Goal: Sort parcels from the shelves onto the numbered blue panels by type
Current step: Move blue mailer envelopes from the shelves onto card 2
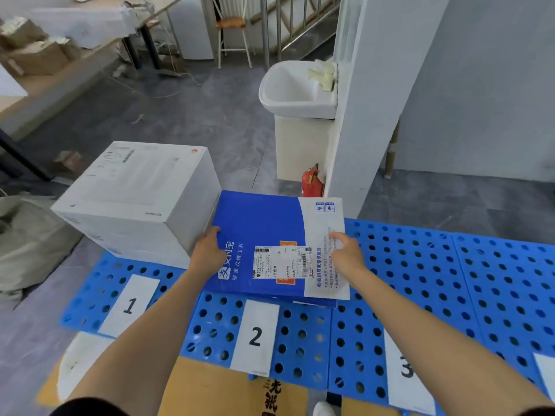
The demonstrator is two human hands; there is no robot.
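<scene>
Two hands [207,250] [345,253] on one blue parcel [258,217]

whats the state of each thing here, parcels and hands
blue parcel: lying flat over panel 2, held at both sides
white box: closed, standing on panel 1
left hand: grips the blue parcel's left edge
right hand: on the blue parcel's right side, grip too blurred to tell

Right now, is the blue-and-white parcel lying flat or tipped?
Flat: the blue-and-white parcel lies label up over panel 2, left hand and right hand gripping its edges. Fully set down: cannot tell.
</scene>
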